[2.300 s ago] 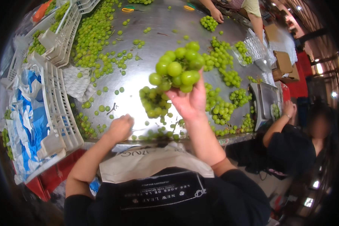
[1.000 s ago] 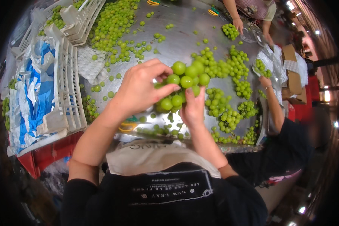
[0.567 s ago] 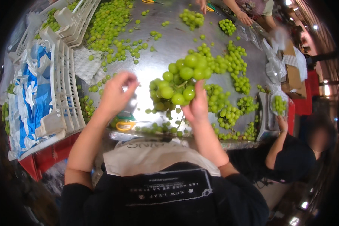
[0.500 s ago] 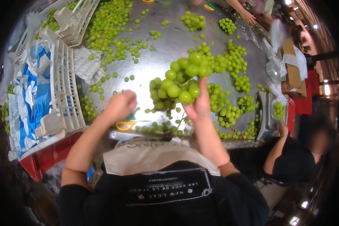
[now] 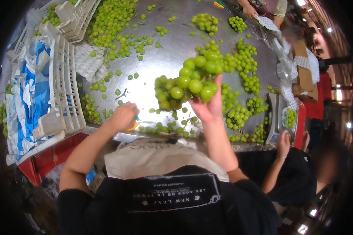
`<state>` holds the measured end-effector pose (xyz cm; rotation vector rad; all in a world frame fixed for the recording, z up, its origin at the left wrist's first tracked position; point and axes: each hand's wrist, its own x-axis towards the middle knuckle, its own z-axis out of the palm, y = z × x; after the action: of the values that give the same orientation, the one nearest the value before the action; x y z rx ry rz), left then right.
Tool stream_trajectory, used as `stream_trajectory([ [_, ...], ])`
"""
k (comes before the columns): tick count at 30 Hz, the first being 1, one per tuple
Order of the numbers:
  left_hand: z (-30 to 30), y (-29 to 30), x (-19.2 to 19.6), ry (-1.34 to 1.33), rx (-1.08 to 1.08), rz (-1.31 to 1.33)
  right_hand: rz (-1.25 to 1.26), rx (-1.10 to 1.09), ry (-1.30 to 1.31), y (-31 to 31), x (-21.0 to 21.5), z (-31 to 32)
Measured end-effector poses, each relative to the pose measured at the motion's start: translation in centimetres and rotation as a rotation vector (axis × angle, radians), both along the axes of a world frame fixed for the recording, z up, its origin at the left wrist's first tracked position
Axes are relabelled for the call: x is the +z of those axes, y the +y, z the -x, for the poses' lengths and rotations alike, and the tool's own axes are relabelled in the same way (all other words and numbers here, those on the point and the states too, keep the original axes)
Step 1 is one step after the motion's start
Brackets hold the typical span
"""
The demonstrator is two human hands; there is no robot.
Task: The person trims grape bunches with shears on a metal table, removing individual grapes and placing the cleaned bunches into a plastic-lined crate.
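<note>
My right hand [image 5: 208,105] holds up a bunch of green grapes [image 5: 192,81] over the metal table, its thumb upright along the fruit; the other fingers are partly hidden. Down on the left, my left hand [image 5: 124,116] is low at the table's near edge with fingers curled. Scissors with yellow and teal handles [image 5: 133,126] show partly from under it; whether the fingers grip them is hidden. Just beyond that hand lies a bare brown stem [image 5: 122,93]. Several loose grapes [image 5: 161,128] lie below the held bunch.
At left stand a white plastic crate [image 5: 68,90] with blue and white wrapping and a white foam net [image 5: 89,62]. Loose grapes [image 5: 111,23] heap at the far left, bunches [image 5: 249,70] to the right. One person's hand [image 5: 283,145] is near a scale [image 5: 273,117]; another's hand [image 5: 250,10] is far right.
My left hand has come down and nearer, over the scissors; the stem shows beyond it. The held bunch has shifted slightly right. The person at right has drawn a hand back from the grapes on the scale.
</note>
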<state>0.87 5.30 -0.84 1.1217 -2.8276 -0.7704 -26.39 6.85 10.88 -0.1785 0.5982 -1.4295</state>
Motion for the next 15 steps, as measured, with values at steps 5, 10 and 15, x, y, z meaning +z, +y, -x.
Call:
stream_trajectory([
  [5,0.2,0.0,1.4,0.004,0.026,-0.091,-0.112,-0.046,0.006,0.4,0.8,-0.5],
  [10,-0.7,-0.2,0.4,-0.116,-0.027,-0.275,-0.026,-0.018,-0.036,0.6,0.1,0.6],
  [15,-0.8,-0.8,-0.2,-0.141,0.009,-0.368,-0.079,-0.052,0.009,1.0,-0.2,0.3],
])
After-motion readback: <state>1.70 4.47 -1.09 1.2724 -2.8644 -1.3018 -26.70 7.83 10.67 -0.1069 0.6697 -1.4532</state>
